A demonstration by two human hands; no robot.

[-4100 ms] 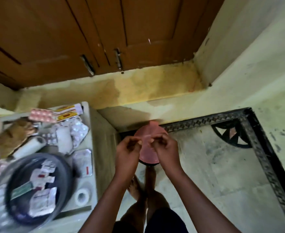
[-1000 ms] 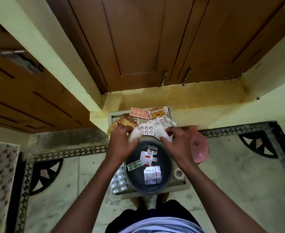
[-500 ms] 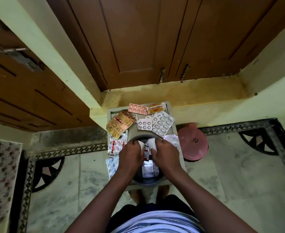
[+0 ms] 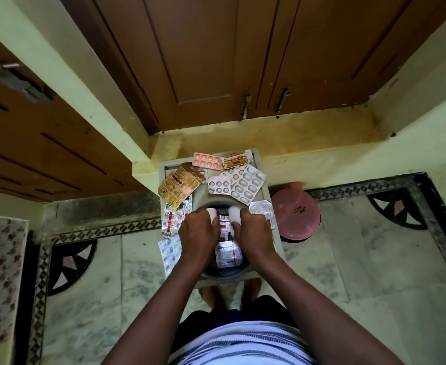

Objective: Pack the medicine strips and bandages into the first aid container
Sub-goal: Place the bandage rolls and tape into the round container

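A dark round container [image 4: 224, 273] stands on a small grey stool [image 4: 266, 191]. Both my hands are down inside it. My left hand [image 4: 198, 233] is shut on a white bandage roll [image 4: 212, 213], and my right hand [image 4: 253, 231] is shut on another white bandage roll [image 4: 235, 214]. Medicine strips [image 4: 228, 252] lie in the container between my hands. Around it on the stool lie more strips: a pink strip [image 4: 208, 161], a yellow-orange pack [image 4: 237, 159], silver blister strips [image 4: 245, 187], a gold foil pack [image 4: 179, 189], and red-and-silver strips [image 4: 173, 222].
The pink round lid [image 4: 295, 214] lies on the floor right of the stool. Brown wooden doors [image 4: 216, 61] rise behind it, with a yellowish threshold step [image 4: 282, 133]. My bare feet [image 4: 208, 296] stand under the stool's near edge on the marble floor.
One second ago my hands held the two bandage rolls above the container's far rim. They have since lowered the rolls into the container.
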